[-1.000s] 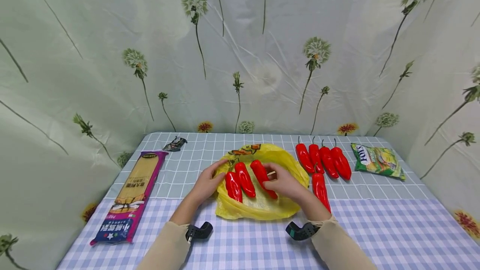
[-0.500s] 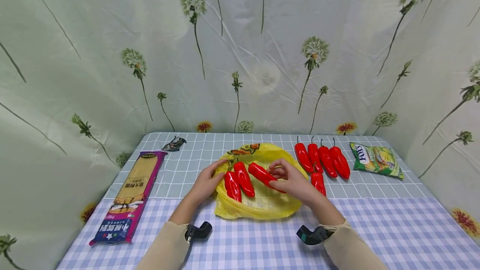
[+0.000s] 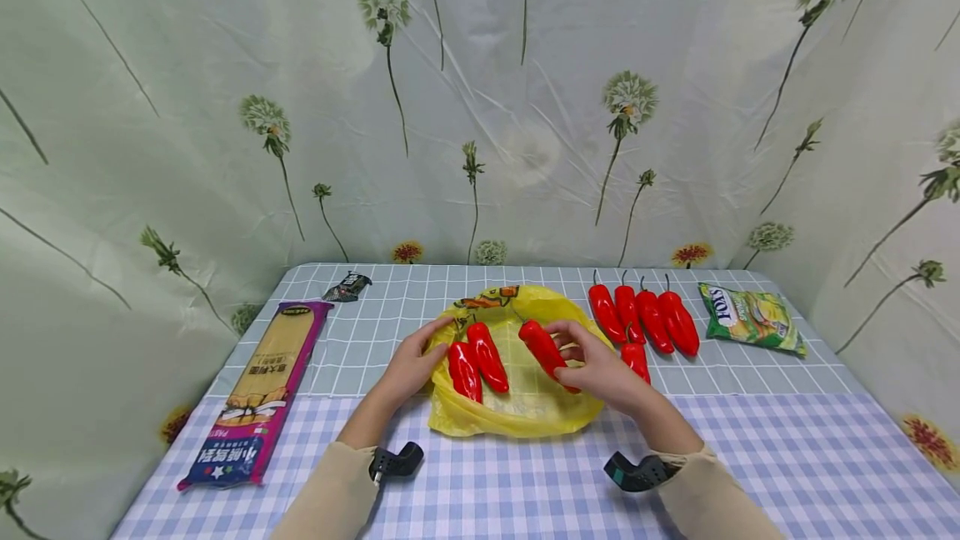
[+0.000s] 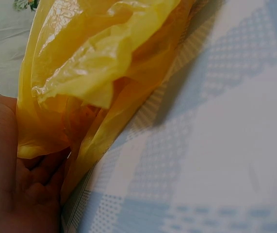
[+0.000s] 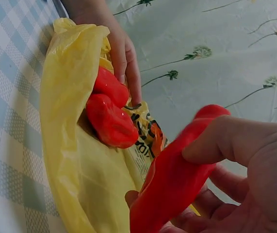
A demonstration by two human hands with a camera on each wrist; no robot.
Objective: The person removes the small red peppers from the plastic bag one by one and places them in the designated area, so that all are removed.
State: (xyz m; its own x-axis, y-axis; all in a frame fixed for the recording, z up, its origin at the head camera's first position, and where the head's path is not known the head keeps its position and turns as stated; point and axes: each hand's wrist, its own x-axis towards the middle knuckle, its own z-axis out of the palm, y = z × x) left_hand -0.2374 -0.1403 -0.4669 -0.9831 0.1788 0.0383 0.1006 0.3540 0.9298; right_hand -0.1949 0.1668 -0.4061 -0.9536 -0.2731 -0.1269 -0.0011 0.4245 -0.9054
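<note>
So the right hand [image 3: 596, 367] has a red chili pepper [image 3: 542, 345] pinched between thumb and fingers, over the right part of the yellow plastic bag's [image 3: 517, 425] open mouth; can't tell if it's actually touching the plastic. Left hand [image 3: 412, 361] is holding the bag's left rim. My worry: that skin looks slick, so a loose pinch could let it twist or slip. The rim's floppy too, so if the left hand lets go, the side could fold in over the two peppers [image 3: 489, 358] lying inside. And the right forearm sits right by the nearest loose pepper [image 3: 635, 362], so a careless swing might knock it. As for direction, the held one's stem end points away from the person and a bit left, tip back toward them and to the right, so its long axis runs diagonally, steeper front-to-back than sideways.
</note>
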